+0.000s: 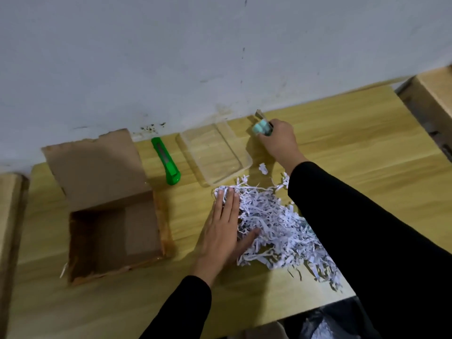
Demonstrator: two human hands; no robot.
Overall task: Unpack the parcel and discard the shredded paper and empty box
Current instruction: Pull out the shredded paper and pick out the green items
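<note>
An open brown cardboard box (115, 238) lies on the wooden table (342, 148) at the left, its lid flap folded back, nothing visible inside. A pile of white shredded paper (274, 228) is spread at the centre right. My left hand (223, 228) rests flat and open on the pile's left edge. My right hand (278, 140) reaches to the far side of the table near the wall and grips a small object with mint-green parts (261, 127).
A green utility knife (166, 161) lies between the box and a clear plastic tray (215, 152) near the wall. Another cardboard box (430, 101) stands at the far right. The table's front edge runs close below the paper pile.
</note>
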